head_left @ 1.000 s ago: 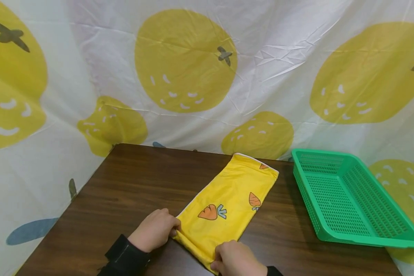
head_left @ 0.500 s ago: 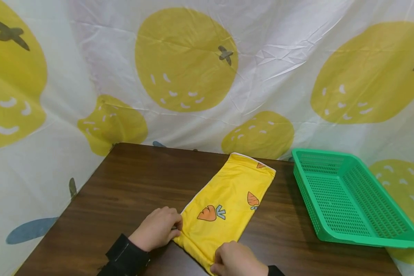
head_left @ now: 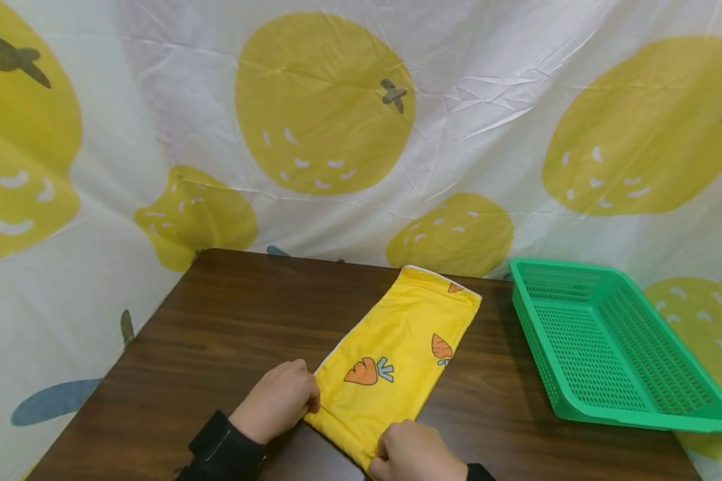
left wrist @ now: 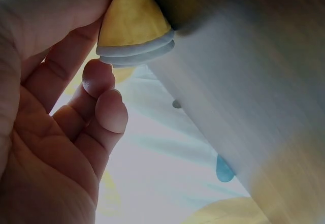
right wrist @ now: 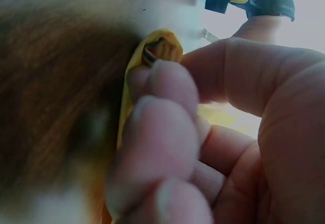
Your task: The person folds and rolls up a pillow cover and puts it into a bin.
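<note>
A yellow cloth (head_left: pixel 391 361) printed with orange carrots lies folded in a long strip on the dark wooden table (head_left: pixel 253 300), slanting away to the right. White piping runs along its left and far edges. At its near left corner my left hand (head_left: pixel 279 401) pinches the fabric; in the left wrist view the thumb and index finger grip the cloth (left wrist: pixel 134 18) above its layered pale trim, the other fingers curled below. My right hand (head_left: pixel 418 451) holds the near right corner, where the right wrist view shows the cloth's rolled end (right wrist: pixel 165 46) between thumb and fingertips. The near edge is turned over in a narrow fold.
On the right of the table stands a green plastic basket (head_left: pixel 589 361) with perforated walls, its front right corner reaching past the table edge. Behind and to the left hangs a white curtain (head_left: pixel 469 133) with large yellow fruit prints.
The cloth's far end has shifted slightly left. My left hand has moved a little right and upward at its corner, while my right hand stays nearly in place.
</note>
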Available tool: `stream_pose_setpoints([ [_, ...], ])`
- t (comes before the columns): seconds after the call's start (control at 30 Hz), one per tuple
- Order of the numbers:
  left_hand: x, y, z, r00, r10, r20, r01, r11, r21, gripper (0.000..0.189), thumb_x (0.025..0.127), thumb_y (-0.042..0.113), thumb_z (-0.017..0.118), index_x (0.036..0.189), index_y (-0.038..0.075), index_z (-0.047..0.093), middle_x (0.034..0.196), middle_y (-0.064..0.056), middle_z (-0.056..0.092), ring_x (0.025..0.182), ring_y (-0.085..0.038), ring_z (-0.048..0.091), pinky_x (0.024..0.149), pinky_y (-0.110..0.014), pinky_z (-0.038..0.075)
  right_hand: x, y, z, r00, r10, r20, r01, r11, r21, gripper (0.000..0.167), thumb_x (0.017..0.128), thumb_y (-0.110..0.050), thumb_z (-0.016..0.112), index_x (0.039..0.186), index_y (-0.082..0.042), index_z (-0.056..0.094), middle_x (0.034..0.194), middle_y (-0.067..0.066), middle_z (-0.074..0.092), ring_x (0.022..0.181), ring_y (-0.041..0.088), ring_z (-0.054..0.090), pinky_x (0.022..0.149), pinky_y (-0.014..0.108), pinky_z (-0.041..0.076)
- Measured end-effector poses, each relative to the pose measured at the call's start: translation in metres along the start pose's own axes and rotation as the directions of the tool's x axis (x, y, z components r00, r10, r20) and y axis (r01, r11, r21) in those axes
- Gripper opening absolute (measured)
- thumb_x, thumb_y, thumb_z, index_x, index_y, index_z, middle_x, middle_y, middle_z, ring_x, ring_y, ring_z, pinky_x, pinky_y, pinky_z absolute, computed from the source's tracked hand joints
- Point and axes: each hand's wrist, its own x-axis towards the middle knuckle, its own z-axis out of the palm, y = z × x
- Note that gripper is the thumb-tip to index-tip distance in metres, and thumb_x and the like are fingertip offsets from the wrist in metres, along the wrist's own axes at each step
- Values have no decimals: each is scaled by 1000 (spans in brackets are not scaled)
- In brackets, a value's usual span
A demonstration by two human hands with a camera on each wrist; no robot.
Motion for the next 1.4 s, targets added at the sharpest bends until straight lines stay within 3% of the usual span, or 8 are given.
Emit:
stream_pose_setpoints([
  [0.27,-2,-2,1,1000,16,-15,-15,1000,17,24,76,3,88,66,23,78,67,13,66,69,-6,48,66,-25,44,4,1,-5,997,78,-11,-78,997,12,25,86,-29,77,67,-22,61,59,-10,51,54,10,46,54,28,36],
  [0.37,-2,-3,1,1000,8,2,-8,1000,16,23,77,4,87,67,24,79,68,13,68,69,-7,49,66,-26,44,7,2,-5,993,-87,-78,81,993,-83,16,87,-17,79,80,-24,67,71,-12,58,63,4,50,59,24,41],
  [0.53,-1,-4,0,999,-16,43,17,1000,-1,22,79,5,87,69,23,80,69,13,68,69,-7,49,67,-27,44,7,-2,-1,949,-305,-79,278,930,-242,11,87,-15,82,92,-25,82,87,-16,68,77,-7,58,68,16,49],
  [0.63,-1,-4,-1,998,-25,56,25,1000,-12,22,79,5,87,69,23,80,69,13,68,69,-7,49,67,-27,44,6,-7,0,963,-262,-59,242,942,-234,3,87,-26,83,89,-24,82,83,-17,65,74,-6,56,67,17,49],
  [0.8,-1,-4,-2,998,-27,65,27,1000,-11,22,80,5,86,69,23,80,70,13,69,69,-7,49,68,-28,44,15,0,12,976,-209,-64,187,950,-250,17,83,-32,85,81,-25,70,75,-16,54,66,-1,47,62,23,43],
  [1.03,-6,-3,-5,998,-13,62,13,1000,6,22,79,4,82,72,24,83,71,14,71,71,-9,52,70,-30,47,45,43,57,928,-322,-190,256,917,-305,19,72,-19,83,84,-25,70,75,-14,57,65,0,49,58,26,44],
  [1.23,-9,2,-8,994,-45,100,46,999,-10,24,75,0,82,77,24,85,73,12,69,75,-10,52,74,-32,47,36,27,36,978,-174,-120,156,977,-144,17,78,-13,80,94,-17,74,81,-9,69,71,2,59,65,26,52],
  [1.4,-9,5,-9,989,-71,128,75,997,-30,22,76,-1,82,78,21,84,75,10,61,77,-9,50,72,-31,47,19,9,10,990,-119,-79,118,993,-15,13,85,-10,75,98,-12,76,86,-6,74,76,2,64,68,27,55],
])
